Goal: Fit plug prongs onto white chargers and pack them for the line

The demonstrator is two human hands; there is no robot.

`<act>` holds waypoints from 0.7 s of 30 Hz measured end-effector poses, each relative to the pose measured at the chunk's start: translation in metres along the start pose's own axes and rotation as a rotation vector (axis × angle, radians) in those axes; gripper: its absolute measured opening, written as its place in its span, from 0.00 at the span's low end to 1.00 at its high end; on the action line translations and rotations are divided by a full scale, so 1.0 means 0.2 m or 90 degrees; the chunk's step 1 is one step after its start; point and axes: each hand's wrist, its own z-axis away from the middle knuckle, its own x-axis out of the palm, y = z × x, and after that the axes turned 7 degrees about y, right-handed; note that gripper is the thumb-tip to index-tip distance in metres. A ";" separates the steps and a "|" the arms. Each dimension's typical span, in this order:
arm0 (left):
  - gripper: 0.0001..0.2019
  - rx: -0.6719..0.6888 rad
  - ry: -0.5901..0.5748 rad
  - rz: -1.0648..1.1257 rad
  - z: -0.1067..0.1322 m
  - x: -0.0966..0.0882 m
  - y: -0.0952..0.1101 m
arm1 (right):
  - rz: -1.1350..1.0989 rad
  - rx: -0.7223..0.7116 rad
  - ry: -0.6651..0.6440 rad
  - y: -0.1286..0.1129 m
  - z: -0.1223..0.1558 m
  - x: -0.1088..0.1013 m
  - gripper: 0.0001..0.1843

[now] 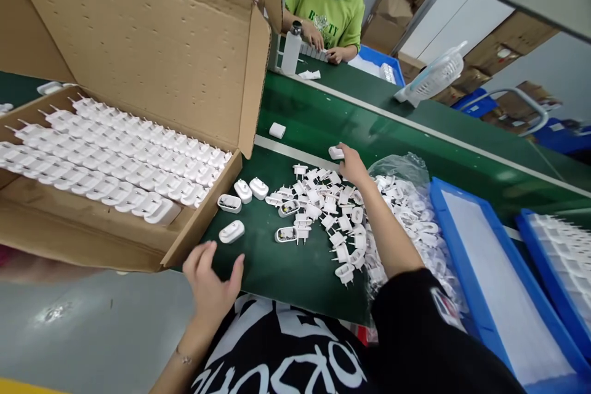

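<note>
At the front edge of the green table my left hand (210, 283) hovers with its fingers apart and nothing in it. The nearest piece to it is a white oval charger housing (231, 231). Farther out, the fingers of my right hand (353, 163) are closed on a white charger piece (336, 152), beyond the pile. Below that hand spreads a heap of white plug parts (341, 221) with metal pins. Two open housings (286, 234) at the heap's left side show circuit parts inside. More housings (242, 191) lie beside the box.
On the left a cardboard box (203, 221) with its lid up holds rows of white chargers (106, 160). A clear plastic bag (401, 166) of parts and blue trays (480, 271) stand at right. Across the partition are a co-worker (325, 6), a bottle (291, 49) and a fan (434, 74).
</note>
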 end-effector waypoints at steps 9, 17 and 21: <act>0.12 0.029 -0.288 0.345 0.06 -0.07 0.15 | -0.054 -0.085 -0.063 0.00 0.00 -0.12 0.20; 0.20 -0.160 -0.693 0.566 -0.03 0.08 0.31 | -0.290 -0.401 -0.418 -0.58 0.83 -0.23 0.25; 0.11 -0.160 -0.584 0.432 -0.01 0.11 0.23 | -0.185 -0.256 -0.166 -0.42 0.65 -0.11 0.23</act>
